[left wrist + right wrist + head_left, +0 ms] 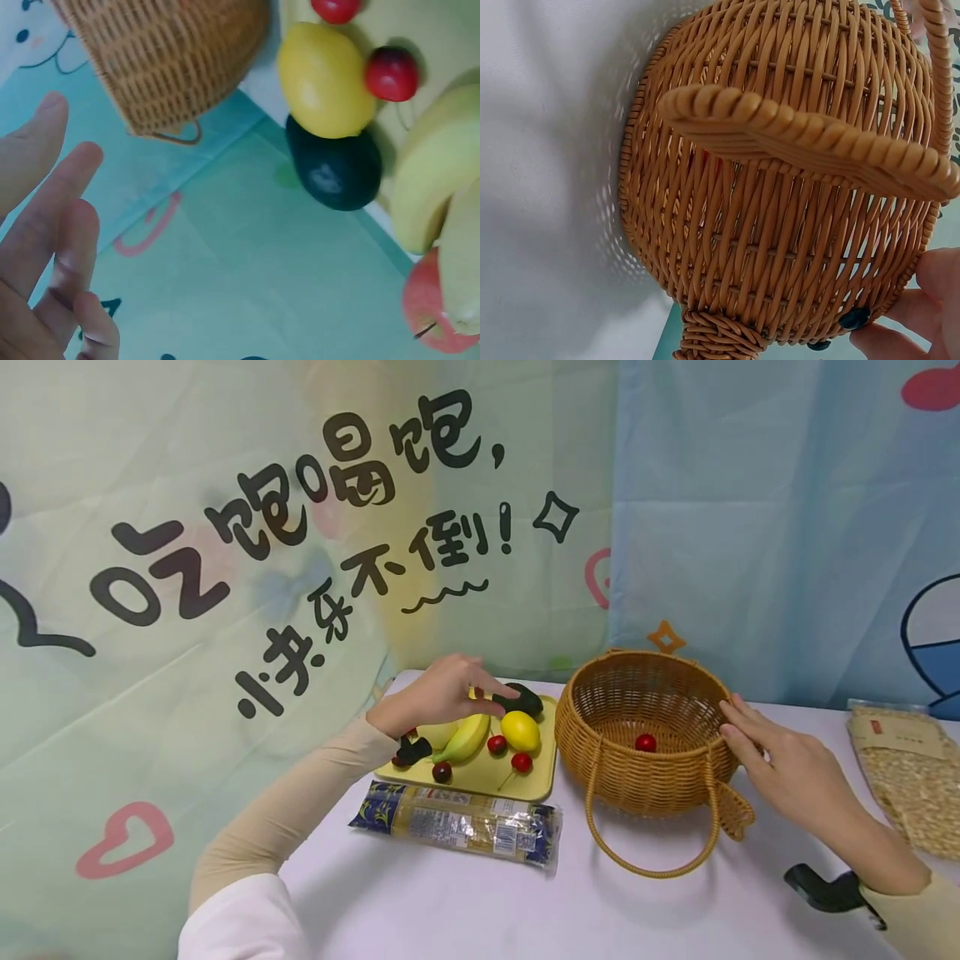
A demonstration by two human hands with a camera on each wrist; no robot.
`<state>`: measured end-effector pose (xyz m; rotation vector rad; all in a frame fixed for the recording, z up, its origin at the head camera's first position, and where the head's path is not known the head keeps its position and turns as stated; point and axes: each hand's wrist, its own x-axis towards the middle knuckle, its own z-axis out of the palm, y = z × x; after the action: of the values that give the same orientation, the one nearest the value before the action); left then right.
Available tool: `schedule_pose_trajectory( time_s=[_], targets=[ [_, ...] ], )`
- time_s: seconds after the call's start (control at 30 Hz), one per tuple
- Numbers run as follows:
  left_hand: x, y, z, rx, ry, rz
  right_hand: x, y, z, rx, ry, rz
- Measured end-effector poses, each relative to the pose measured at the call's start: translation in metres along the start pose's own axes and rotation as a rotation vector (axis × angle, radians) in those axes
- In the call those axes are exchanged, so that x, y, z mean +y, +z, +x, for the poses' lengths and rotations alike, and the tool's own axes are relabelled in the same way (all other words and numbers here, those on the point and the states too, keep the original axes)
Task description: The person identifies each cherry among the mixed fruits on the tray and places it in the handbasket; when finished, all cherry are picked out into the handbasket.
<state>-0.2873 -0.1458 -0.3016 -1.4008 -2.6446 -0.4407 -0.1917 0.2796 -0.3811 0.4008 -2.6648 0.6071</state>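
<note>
Over the back of a yellow tray point(480, 783), my left hand point(446, 689) hovers near a dark avocado point(522, 700) and a lemon point(521, 731). Its fingers are loosely bent and hold nothing in the left wrist view. A banana point(467, 739), several red cherries point(497, 744), a red apple point(429, 307) and a pale yellow-green fruit point(463, 262) also lie on the tray. My right hand point(798, 768) rests its extended fingers on the right rim of a wicker basket point(637, 785). One red cherry point(646, 742) lies inside the basket.
A clear packet with blue ends point(457, 822) lies in front of the tray. The basket's handle point(651, 872) hangs down on the near side. At the far right lies a bag of pale flakes point(900, 768). Printed cloths hang behind and left of the white table.
</note>
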Motion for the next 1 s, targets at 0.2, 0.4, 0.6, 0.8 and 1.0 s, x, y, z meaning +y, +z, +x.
schedule_pose_trajectory(
  time_s=[0.2,0.4,0.6,0.8,1.0],
  targets=[
    [-0.003,0.027,0.0,-0.137,0.012,0.084,0.002,-0.001,0.0,0.02,-0.013,0.006],
    [-0.003,0.058,0.002,-0.248,-0.03,0.107,0.001,0.0,0.0,0.004,-0.006,0.013],
    [-0.005,0.079,0.002,-0.286,-0.063,0.118,-0.001,0.0,0.0,-0.009,-0.002,0.021],
    [-0.005,0.092,0.002,-0.285,-0.095,0.178,-0.001,0.0,0.0,-0.01,0.007,0.015],
    [-0.004,0.103,0.003,-0.268,-0.141,0.198,-0.001,0.001,0.0,-0.006,0.009,0.016]
  ],
)
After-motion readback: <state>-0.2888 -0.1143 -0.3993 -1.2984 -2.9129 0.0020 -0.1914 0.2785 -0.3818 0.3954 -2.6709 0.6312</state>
